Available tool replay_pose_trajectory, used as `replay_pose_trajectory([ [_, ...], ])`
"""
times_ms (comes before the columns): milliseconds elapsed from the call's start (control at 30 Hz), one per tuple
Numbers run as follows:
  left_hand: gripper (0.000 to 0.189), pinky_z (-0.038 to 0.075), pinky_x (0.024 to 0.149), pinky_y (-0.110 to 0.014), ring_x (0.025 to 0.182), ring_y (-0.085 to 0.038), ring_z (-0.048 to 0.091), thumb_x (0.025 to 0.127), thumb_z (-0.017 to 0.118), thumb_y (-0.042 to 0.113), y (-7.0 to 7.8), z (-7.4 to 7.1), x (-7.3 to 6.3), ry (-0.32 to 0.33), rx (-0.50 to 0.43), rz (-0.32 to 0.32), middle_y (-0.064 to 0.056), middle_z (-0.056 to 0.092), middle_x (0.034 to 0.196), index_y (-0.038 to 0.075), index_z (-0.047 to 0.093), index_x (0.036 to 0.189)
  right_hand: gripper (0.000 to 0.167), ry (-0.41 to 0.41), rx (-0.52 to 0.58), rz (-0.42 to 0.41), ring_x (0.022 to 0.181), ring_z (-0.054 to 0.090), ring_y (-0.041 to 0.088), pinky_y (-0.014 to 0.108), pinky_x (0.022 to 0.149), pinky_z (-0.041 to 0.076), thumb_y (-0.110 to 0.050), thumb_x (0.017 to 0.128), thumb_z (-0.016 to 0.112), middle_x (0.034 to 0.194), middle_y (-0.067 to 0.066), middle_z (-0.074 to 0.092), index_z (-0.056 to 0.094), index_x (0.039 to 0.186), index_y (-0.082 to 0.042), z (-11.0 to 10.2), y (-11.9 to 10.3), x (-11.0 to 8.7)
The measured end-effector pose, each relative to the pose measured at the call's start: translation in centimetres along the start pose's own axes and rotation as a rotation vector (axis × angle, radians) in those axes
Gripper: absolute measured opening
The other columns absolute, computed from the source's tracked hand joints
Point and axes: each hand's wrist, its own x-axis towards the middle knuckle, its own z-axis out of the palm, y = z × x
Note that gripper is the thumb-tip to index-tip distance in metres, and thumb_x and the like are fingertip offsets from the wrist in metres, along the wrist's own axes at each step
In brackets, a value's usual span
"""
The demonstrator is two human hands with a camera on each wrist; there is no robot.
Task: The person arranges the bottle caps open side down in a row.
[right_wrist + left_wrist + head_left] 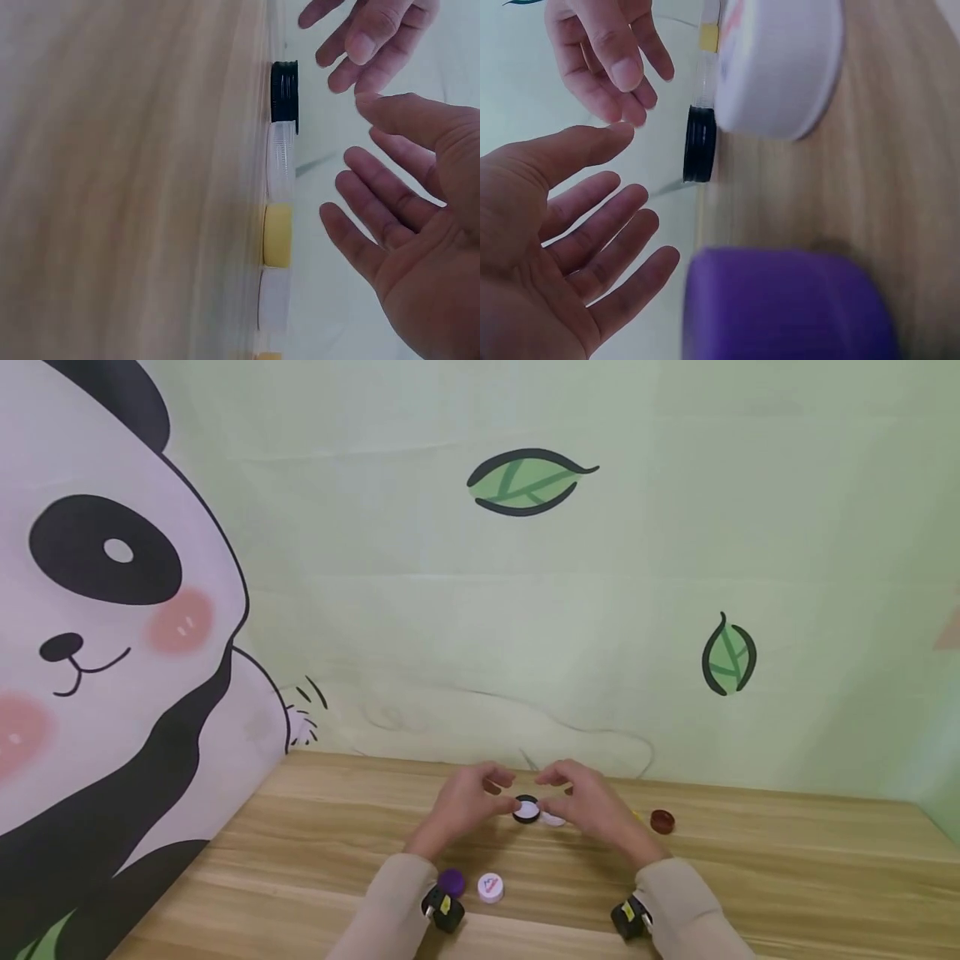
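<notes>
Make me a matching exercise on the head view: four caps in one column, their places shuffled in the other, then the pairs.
Caps
1. purple cap
2. printed white cap
3. black-rimmed cap
4. reddish-brown cap

Places
A. farthest right of the visible caps
B. between the left hand and right hand
C. in the nearer pair, on its right
D. in the nearer pair, beside the left sleeve

Pairs: 1-D, 2-C, 3-B, 4-A
</notes>
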Motion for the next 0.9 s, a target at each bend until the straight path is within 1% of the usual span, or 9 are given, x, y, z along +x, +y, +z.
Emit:
replay_pose_trajectory([
  [200, 0.036, 0.060, 0.088, -0.042, 0.106, -0.032, 0.072, 0.089, 0.086, 0.014, -0.5, 0.3, 0.2, -0.026, -0.008, 0.005, -0.012, 0.077, 0.113, -0.001, 0.075, 0.119, 0.025, -0.041, 0.042, 0.003, 0.121, 0.064, 0.038, 0.055, 0.103, 0.052, -0.004, 0.097, 0.076, 0.123, 0.017, 0.072, 0.070, 0.121, 0.002, 0.0, 0.5, 0.6],
  [333, 0.038, 0.060, 0.086, -0.039, 0.105, -0.031, 0.073, 0.088, 0.087, 0.014, -0.9, 0.5, 0.3, -0.049, -0.010, 0.004, -0.012, 0.077, 0.112, -0.001, 0.075, 0.120, 0.026, -0.063, 0.022, 0.028, 0.122, 0.063, 0.037, 0.054, 0.102, 0.052, -0.005, 0.097, 0.077, 0.124, 0.016, 0.072, 0.071, 0.122, 0.001, 0.0, 0.8, 1.0],
  [500, 0.041, 0.060, 0.081, -0.034, 0.102, -0.028, 0.074, 0.086, 0.088, 0.012, -1.1, 0.6, 0.4, -0.069, 0.002, 0.003, -0.014, 0.077, 0.112, -0.002, 0.074, 0.122, 0.029, -0.102, -0.028, 0.027, 0.123, 0.062, 0.038, 0.056, 0.103, 0.051, -0.007, 0.093, 0.079, 0.124, 0.014, 0.072, 0.072, 0.120, -0.001, 0.3, 1.0, 1.3],
  [700, 0.039, 0.058, 0.080, -0.031, 0.093, -0.021, 0.074, 0.087, 0.087, 0.010, -1.0, 0.6, 0.4, -0.110, 0.031, 0.022, -0.013, 0.078, 0.108, -0.001, 0.074, 0.122, 0.031, -0.161, -0.029, 0.037, 0.114, 0.066, 0.031, 0.053, 0.099, 0.053, -0.006, 0.089, 0.082, 0.117, 0.010, 0.073, 0.071, 0.117, -0.003, 0.6, 1.1, 1.5],
  [900, 0.034, 0.056, 0.076, -0.029, 0.085, -0.015, 0.071, 0.087, 0.086, 0.006, -1.1, 0.4, 0.3, -0.125, 0.052, 0.050, -0.012, 0.078, 0.101, -0.002, 0.075, 0.118, 0.029, -0.191, -0.037, 0.000, 0.105, 0.067, 0.026, 0.050, 0.094, 0.054, -0.004, 0.088, 0.083, 0.111, 0.010, 0.074, 0.071, 0.114, -0.001, 1.0, 1.0, 1.7],
])
